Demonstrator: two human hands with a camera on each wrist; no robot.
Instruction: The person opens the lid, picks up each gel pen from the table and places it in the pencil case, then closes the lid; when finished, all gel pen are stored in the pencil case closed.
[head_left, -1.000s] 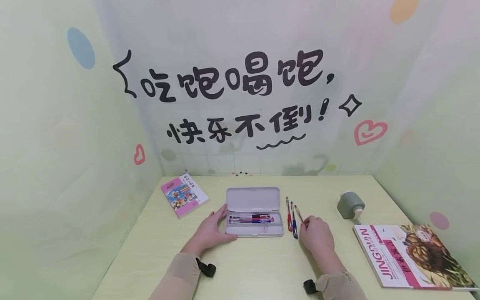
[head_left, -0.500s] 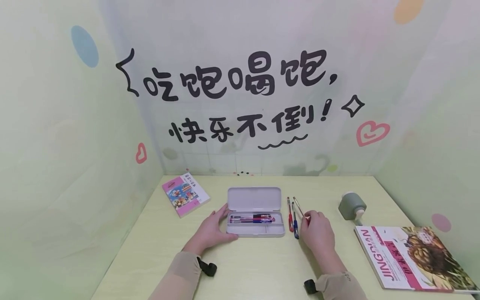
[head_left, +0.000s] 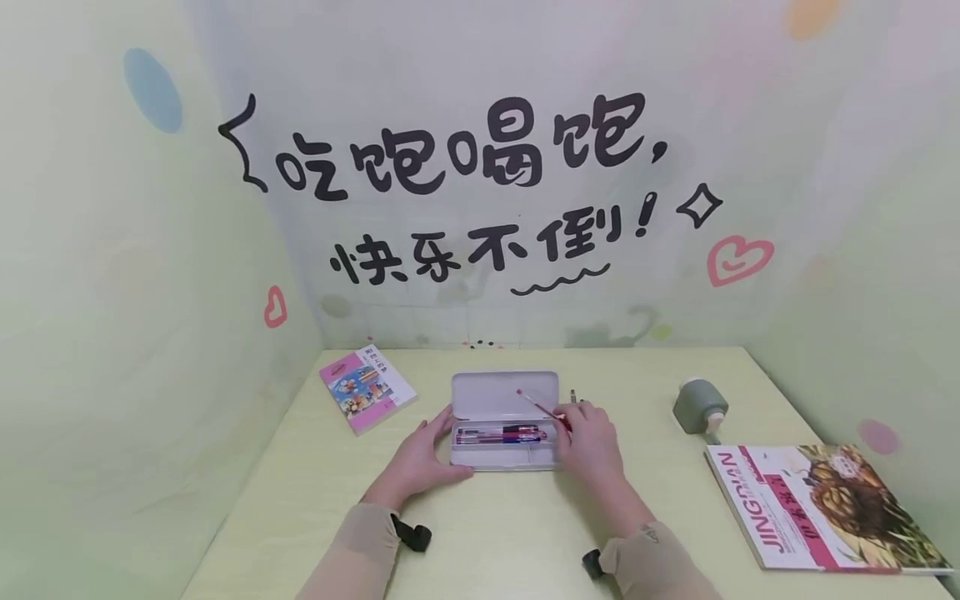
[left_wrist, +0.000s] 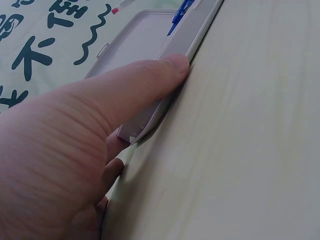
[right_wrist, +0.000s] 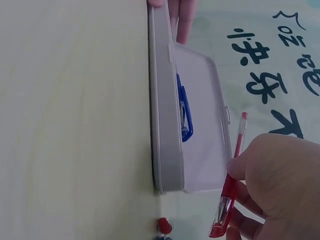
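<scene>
An open grey pencil case [head_left: 507,457] lies mid-desk with its lid [head_left: 504,395] folded back; several pens [head_left: 501,434] lie in its tray. My left hand [head_left: 422,457] rests against the case's left end, thumb along its front wall [left_wrist: 181,47]. My right hand [head_left: 591,442] pinches a red pen [head_left: 542,407] and holds it slanted over the case's right end; the same red pen [right_wrist: 230,184] shows in the right wrist view beside the case [right_wrist: 164,125]. Behind the right hand, only the tip of another pen [head_left: 573,394] on the desk is visible.
A small pink book [head_left: 367,387] lies at the back left. A grey pencil sharpener [head_left: 700,405] stands at the right, with a large lion-cover book [head_left: 817,507] in front of it. Walls enclose the desk [head_left: 495,525] on three sides.
My right hand lifted the red pen off the desk and carried it left, from beside the other pens to over the case's right end. The left hand stayed put.
</scene>
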